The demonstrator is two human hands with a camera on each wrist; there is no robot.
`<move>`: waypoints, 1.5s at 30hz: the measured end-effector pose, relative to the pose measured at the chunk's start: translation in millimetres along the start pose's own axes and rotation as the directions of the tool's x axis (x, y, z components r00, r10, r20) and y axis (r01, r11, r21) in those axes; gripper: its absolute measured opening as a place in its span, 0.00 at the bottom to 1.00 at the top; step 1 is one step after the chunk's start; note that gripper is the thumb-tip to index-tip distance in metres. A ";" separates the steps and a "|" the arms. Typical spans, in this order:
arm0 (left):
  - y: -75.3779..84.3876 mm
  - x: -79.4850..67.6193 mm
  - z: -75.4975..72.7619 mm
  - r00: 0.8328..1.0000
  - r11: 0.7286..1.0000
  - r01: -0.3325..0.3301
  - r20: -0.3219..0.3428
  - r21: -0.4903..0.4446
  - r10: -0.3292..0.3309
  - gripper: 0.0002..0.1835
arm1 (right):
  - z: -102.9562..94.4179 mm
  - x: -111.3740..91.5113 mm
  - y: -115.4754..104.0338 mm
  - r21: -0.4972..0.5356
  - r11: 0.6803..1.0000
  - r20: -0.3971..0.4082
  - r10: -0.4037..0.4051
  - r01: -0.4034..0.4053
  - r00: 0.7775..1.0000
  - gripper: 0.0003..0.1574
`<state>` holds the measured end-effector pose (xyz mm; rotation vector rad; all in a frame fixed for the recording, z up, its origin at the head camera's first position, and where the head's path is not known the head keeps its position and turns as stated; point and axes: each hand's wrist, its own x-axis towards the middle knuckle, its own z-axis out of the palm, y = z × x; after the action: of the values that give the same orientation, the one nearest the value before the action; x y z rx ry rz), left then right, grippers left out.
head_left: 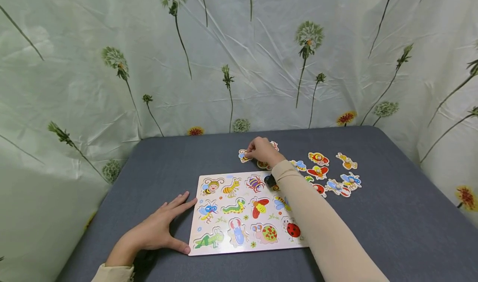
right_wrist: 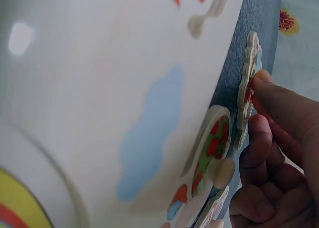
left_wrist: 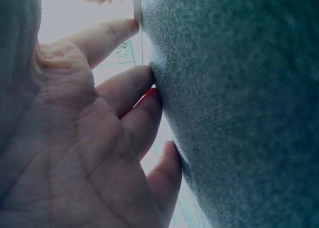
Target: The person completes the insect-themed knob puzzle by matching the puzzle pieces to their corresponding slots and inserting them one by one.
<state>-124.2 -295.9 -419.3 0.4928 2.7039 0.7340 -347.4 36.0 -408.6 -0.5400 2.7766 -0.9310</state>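
Observation:
My left hand (head_left: 160,226) lies at the left edge of a pale wooden insect puzzle board (head_left: 221,249), fingers spread and straight, the thumb at the near corner and the index finger at the edge higher up. Beyond the board's far edge, my right hand (head_left: 262,150) pinches a bee puzzle piece (head_left: 243,156) between thumb and index finger; in the right wrist view this piece (right_wrist: 246,83) stands out edge-on. A snail piece (right_wrist: 215,140) with a wooden knob lies close by. The right forearm covers the board's right part.
To the right of the board lie several loose knobbed insect pieces, among them a red-winged one (head_left: 317,172), a yellow one (head_left: 347,161) and a blue one (head_left: 351,180). A dark grey cloth (head_left: 168,157) covers the table. A flower-print curtain (head_left: 261,99) hangs behind.

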 end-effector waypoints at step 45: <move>-2.5 -3.7 1.1 1.000 1.000 -0.013 -0.020 -0.013 0.012 0.71 | 5.8 -12.7 -10.1 0.052 0.997 -0.007 -0.056 0.057 0.998 0.09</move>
<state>-121.1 -299.0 -420.8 0.5024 2.7150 0.7628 -331.4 30.3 -406.5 -0.6114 2.7465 -1.0155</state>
